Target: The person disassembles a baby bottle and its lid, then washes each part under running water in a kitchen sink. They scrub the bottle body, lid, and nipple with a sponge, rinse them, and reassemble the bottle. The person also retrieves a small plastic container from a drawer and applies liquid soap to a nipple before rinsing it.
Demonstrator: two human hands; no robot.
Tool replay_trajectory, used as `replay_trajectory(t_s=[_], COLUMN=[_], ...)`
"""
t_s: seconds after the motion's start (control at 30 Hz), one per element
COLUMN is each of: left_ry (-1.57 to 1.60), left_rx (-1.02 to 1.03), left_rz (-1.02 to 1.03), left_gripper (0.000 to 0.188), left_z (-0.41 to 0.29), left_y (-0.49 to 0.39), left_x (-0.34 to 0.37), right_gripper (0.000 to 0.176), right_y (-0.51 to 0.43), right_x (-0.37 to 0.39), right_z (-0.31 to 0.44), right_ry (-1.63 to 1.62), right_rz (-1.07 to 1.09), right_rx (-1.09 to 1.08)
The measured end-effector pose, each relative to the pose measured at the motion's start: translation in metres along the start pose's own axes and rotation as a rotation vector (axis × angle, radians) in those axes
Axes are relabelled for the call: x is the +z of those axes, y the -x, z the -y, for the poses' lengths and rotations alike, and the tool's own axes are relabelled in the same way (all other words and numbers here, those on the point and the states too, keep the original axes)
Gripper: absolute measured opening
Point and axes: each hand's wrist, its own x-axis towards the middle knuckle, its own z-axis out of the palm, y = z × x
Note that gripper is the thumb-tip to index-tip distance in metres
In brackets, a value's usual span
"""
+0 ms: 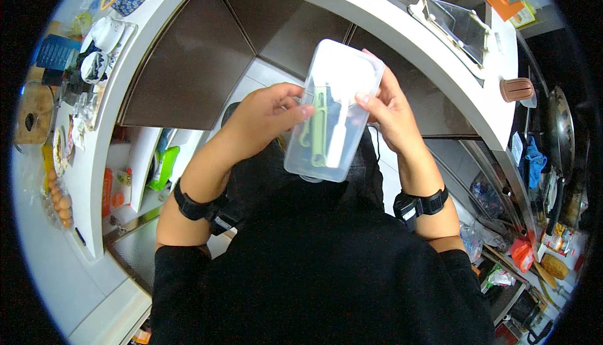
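Observation:
A long translucent plastic box [301, 165] is held in front of my body, tilted, above the floor. My left hand [271, 116] grips its left long side, thumb on top. Around the right side curls my right hand [388, 111], its thumb pressing near the upper right edge. Inside the box lies a light green utensil [320, 126] that looks like a peeler. Beside it is a white utensil [337, 142] with a long handle; glare washes out its wide upper end. Whether a lid covers the box, I cannot tell.
A white countertop [471, 90] curves around me over dark cabinet doors [198, 57]. On the left stand a tray with white cups [106, 34] and several eggs [61, 201]. A frying pan [561, 133] is at the right. Open shelves [141, 175] hold packets at lower left.

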Motion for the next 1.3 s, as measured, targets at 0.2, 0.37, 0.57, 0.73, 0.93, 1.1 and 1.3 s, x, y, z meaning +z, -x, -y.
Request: replay_trajectory(t_s=[0.2,0.37,0.57,0.73,0.93,1.1,1.3], left_ry=[0.018,0.028,0.544,0.402,0.369,0.416,0.393], left_rx=[0.09,0.15,0.194,-0.002,-0.06,-0.034,-0.025], left_rz=[0.026,0.073,0.167,-0.174,0.047,0.195,0.221], left_gripper=[0.041,0.042,0.033,0.037,0.05,0.045,0.035], left_z=[-0.003,0.006,0.017,0.015,0.014,0.003,-0.046], left_y=[0.006,0.007,0.015,0.006,-0.004,-0.011,-0.041], left_x=[0.013,0.015,0.014,0.01,0.012,0.002,0.031], right_gripper=[0.073,0.07,0.063,0.062,0.062,0.061,0.095], right_y=[0.005,0.008,0.002,0.001,0.0,0.005,0.024], right_x=[-0.001,-0.001,0.007,0.01,0.01,0.005,-0.02], right_z=[0.01,0.011,0.001,-0.002,-0.004,0.001,0.06], right_ry=[0.015,0.049,-0.253,-0.072,-0.254,-0.461,0.3], right_rz=[0.025,0.035,-0.07,-0.06,-0.056,-0.029,-0.18], right_rx=[-0.005,0.002,0.052,0.059,0.068,0.155,-0.076])
